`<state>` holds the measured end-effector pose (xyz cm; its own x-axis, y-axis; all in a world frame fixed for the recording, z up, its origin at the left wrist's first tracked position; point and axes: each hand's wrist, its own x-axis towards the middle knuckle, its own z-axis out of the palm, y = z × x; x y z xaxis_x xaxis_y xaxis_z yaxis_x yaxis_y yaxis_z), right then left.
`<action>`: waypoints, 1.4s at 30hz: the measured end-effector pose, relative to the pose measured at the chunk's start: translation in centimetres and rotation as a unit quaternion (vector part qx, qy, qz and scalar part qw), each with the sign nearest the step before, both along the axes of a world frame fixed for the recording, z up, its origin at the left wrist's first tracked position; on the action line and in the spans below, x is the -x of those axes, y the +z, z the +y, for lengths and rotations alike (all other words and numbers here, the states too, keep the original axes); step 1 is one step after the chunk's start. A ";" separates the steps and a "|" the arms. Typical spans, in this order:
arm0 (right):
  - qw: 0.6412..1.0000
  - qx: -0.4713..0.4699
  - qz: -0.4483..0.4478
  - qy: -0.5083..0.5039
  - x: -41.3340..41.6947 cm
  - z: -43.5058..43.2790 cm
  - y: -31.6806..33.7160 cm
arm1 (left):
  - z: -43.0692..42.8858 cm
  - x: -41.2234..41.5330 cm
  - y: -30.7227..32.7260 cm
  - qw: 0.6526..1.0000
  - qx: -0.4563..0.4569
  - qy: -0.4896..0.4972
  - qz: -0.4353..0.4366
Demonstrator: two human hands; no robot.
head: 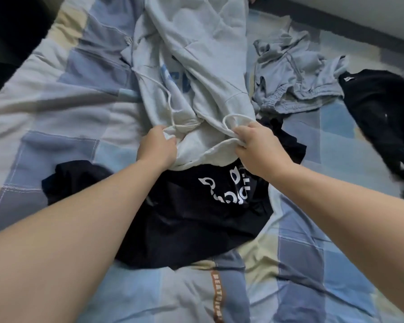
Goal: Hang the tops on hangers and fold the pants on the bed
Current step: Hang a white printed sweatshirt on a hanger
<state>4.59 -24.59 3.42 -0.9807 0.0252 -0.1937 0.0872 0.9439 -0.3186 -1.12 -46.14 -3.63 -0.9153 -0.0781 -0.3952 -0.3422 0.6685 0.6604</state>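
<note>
A pale grey hoodie (196,54) with blue lettering and white drawstrings stretches from the top of the view down to the middle of the bed. My left hand (157,146) grips its bunched fabric on the left, and my right hand (254,143) grips it on the right, by a drawstring loop. Beneath both hands lies a black top (187,224) with white lettering, crumpled on the bed.
The bed carries a blue, white and cream patchwork cover (56,108). A light grey-blue garment (296,75) lies crumpled at the upper right. Another black garment (387,122) sits at the right edge. A dark strip (324,22) runs along the top right.
</note>
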 end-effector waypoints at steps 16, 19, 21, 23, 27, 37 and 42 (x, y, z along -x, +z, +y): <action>0.993 0.019 -0.093 -0.069 -33.5 13.7 10.7 | 11.5 -36.7 12.0 0.987 -0.014 -0.021 -0.159; 0.989 0.017 -0.128 -0.075 -41.5 17.8 10.0 | 15.8 -44.8 11.6 0.980 0.004 -0.038 -0.197; 0.984 0.012 -0.158 -0.084 -46.9 20.9 9.5 | 19.2 -50.4 11.6 0.969 0.006 -0.063 -0.237; 0.976 0.006 -0.193 -0.099 -52.2 24.0 9.4 | 22.5 -55.7 11.8 0.955 -0.003 -0.093 -0.281; 0.955 0.002 -0.250 -0.159 -61.1 28.9 9.6 | 28.3 -62.8 12.0 0.936 -0.041 -0.130 -0.325; 0.941 0.115 -0.170 -0.269 -62.4 28.6 8.8 | 30.2 -60.9 12.8 0.948 -0.148 -0.075 -0.271; 0.960 0.131 -0.131 -0.208 -55.3 24.2 9.2 | 26.3 -54.7 12.7 0.966 -0.133 -0.066 -0.211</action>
